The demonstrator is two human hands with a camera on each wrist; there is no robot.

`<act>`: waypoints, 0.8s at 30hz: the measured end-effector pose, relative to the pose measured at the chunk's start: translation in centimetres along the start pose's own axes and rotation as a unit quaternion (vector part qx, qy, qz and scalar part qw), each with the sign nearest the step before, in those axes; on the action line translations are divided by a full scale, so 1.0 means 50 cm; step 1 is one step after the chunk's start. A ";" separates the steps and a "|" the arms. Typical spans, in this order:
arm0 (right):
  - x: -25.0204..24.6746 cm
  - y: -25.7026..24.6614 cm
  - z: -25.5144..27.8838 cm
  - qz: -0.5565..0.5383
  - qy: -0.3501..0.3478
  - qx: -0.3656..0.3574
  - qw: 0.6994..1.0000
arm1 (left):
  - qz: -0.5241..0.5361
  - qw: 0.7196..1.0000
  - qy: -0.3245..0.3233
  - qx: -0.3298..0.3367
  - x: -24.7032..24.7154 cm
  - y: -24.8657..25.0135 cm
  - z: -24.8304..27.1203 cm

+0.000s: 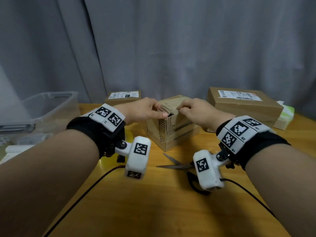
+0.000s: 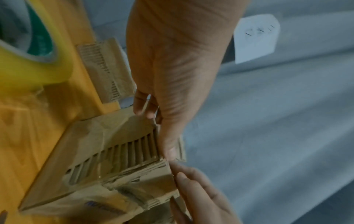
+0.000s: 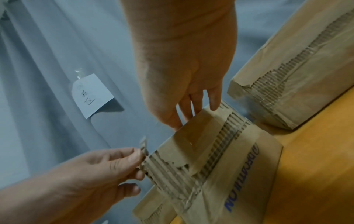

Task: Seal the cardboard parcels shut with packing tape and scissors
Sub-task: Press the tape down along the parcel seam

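Fingers (image 1: 158, 106) of 2 hands pinch box (image 1: 172, 127) flaps.

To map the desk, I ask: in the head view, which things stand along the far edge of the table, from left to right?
Clear bin → small labelled box → middle box, held at its top by the left hand and right hand → big labelled box → white-green packet.

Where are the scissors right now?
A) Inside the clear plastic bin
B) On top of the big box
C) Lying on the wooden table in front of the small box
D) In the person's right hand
C: the scissors lie open on the table, nearer the person than the small box, and neither hand touches them.
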State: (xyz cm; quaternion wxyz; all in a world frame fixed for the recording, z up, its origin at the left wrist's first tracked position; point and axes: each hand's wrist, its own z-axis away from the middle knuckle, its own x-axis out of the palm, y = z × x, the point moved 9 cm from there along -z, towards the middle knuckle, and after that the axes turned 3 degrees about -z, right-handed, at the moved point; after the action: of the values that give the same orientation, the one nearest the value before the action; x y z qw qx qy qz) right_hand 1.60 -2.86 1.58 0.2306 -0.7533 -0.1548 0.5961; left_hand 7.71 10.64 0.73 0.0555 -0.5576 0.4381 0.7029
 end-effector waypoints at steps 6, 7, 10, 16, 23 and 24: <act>0.005 -0.002 -0.010 0.012 0.049 -0.005 0.999 | 0.002 0.995 0.101 -0.017 -0.005 -0.052 -0.009; 0.006 -0.001 -0.013 0.018 0.058 0.001 0.998 | 0.013 0.993 0.111 -0.024 -0.002 -0.054 -0.009; 0.010 0.001 -0.016 0.021 0.069 0.018 0.997 | 0.037 0.990 0.132 -0.030 0.005 -0.050 -0.011; 0.005 -0.007 0.004 0.109 0.093 0.040 0.989 | 0.091 0.982 0.165 -0.004 0.017 -0.038 -0.009; -0.003 -0.001 0.016 0.132 0.087 0.040 0.987 | 0.237 0.961 0.139 -0.013 0.055 -0.026 -0.021; 0.003 0.000 0.017 0.111 0.086 0.036 0.989 | 0.266 0.956 0.125 -0.023 0.064 -0.025 -0.023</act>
State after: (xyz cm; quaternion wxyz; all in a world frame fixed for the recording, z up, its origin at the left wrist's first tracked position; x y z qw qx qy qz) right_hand 0.81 -2.65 1.29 0.2026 -0.8056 -0.0276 0.5560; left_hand 8.07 9.33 -2.62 -0.2012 -0.5054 0.5577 0.6270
